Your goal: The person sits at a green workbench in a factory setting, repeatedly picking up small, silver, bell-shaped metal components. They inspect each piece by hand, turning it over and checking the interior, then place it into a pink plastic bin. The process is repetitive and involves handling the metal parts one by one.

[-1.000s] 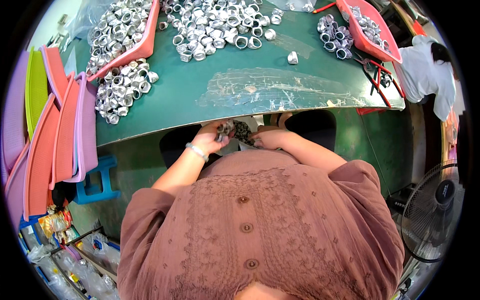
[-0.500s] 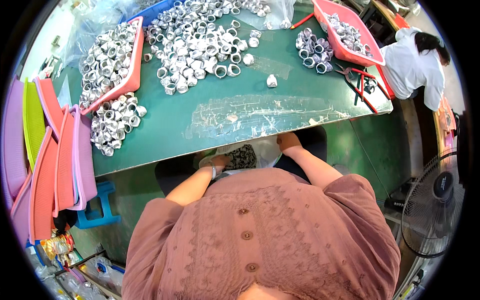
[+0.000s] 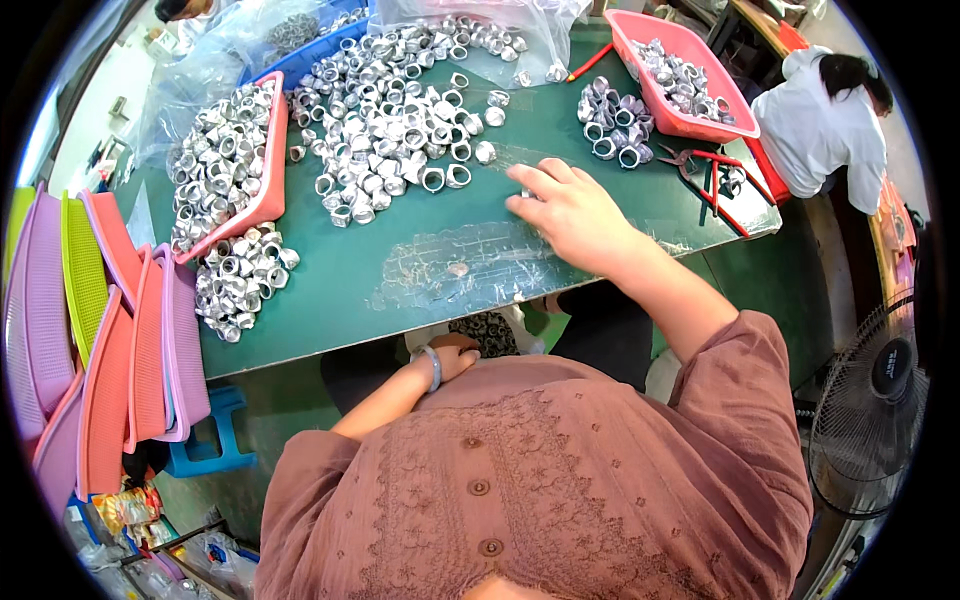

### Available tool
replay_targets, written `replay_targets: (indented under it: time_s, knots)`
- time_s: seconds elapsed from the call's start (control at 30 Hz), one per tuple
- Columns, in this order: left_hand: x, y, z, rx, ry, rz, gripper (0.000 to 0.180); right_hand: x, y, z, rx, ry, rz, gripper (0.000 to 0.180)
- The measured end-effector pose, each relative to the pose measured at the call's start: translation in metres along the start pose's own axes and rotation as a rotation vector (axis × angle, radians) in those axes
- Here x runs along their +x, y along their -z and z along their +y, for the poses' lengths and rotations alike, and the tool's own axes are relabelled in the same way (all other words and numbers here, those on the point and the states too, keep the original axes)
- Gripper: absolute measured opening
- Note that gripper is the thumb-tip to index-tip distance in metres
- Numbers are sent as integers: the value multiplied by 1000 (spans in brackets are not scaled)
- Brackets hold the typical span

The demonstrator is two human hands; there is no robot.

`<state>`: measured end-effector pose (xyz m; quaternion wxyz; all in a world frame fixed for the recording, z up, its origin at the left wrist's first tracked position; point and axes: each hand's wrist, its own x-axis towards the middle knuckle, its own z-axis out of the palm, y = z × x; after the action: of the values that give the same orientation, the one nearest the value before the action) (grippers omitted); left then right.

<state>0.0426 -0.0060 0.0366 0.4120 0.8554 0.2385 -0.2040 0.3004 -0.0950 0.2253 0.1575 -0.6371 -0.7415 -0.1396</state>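
Note:
Over the bare middle of the green table (image 3: 330,290), my right hand (image 3: 580,220) reaches out with thumb and fingers closed round a small silvery piece (image 3: 527,193), mostly hidden by them. It looks like one of the chunky silver metal rings (image 3: 385,150) heaped nearby. Below the table edge, at my lap, my left hand (image 3: 450,362) has its fingers bent together; what they hold is hidden. Beside it, partly under the table, a whitish plastic bag (image 3: 525,335) contains many darker small rings (image 3: 487,328).
Pink baskets of rings stand at left (image 3: 270,170) and right (image 3: 690,122). Red-handled pliers (image 3: 715,185) lie near the right corner. Stacked plastic baskets (image 3: 100,340), a blue stool (image 3: 215,435) and a fan (image 3: 870,400) flank me. A person in white (image 3: 820,130) sits at right.
My right hand has risen from the bag at my lap onto the table and closed round the lone ring there. My left hand stays low, and its fingers have shifted off the small rings.

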Motion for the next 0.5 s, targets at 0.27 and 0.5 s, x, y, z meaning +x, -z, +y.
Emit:
replay_targets:
  time_s: [0.27,0.5]
  knots:
    - [-82,88,90,-224,-316,-72,31,-4,-15,62,276,-237,-40,37]
    - [-78,120,136,-687,-224,265,25,2,-14,29,562,-299,31,55]
